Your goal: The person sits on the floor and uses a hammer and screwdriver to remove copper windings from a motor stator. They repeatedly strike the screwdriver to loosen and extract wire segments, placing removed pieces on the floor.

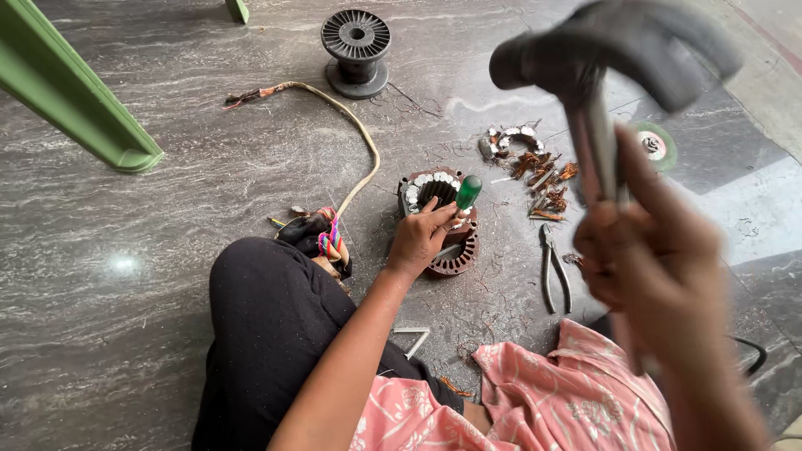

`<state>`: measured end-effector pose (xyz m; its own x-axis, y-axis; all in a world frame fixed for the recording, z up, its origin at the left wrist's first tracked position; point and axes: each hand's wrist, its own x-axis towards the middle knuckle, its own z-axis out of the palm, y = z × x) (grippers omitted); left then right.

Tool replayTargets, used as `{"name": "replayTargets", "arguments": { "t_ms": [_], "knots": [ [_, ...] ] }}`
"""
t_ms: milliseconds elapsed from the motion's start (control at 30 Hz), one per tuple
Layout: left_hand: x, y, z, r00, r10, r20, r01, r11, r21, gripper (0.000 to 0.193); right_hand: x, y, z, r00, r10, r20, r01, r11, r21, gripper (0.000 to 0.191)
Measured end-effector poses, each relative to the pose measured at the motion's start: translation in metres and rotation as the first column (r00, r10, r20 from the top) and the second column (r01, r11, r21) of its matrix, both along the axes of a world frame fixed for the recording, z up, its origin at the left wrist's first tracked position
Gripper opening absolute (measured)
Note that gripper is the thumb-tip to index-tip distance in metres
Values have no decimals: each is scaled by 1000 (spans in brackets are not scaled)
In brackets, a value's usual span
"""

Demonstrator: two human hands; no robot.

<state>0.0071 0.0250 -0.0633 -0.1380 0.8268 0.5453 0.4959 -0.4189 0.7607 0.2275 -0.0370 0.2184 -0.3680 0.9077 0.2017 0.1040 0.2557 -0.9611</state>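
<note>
Round motor stator (439,225), white-tipped slots, copper-brown core

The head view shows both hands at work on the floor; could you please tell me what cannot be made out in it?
- Hammer in the right hand: blurred, so its head shape is unclear.
- Tip of the green-handled screwdriver: hidden by the left hand and the motor stator.
- Stator's lower slots: covered by the left hand.
- Green frame: cut off by the top and left edges.
- Black cable: mostly hidden behind the right arm.

Place: informal motor-repair workshop | Floor: grey marble floor (167,234) as work surface | Evidence: motor stator (439,221), empty wire spool (357,52), pliers (553,267), copper scraps (543,179)
</note>
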Motion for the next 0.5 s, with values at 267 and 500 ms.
{"name": "replayTargets", "arguments": {
  "t_ms": [267, 500],
  "knots": [
    [4, -6, -1, 1000, 12, 22, -12, 1000, 7, 22, -7, 28, -36, 946, -131, 296, 234, 908, -347, 52],
    [2, -4, 1, 1000, 1, 23, -2, 1000, 17, 23, 1, 3, -18, 975, -210, 78, 220, 962, -162, 54]
  ]
}}
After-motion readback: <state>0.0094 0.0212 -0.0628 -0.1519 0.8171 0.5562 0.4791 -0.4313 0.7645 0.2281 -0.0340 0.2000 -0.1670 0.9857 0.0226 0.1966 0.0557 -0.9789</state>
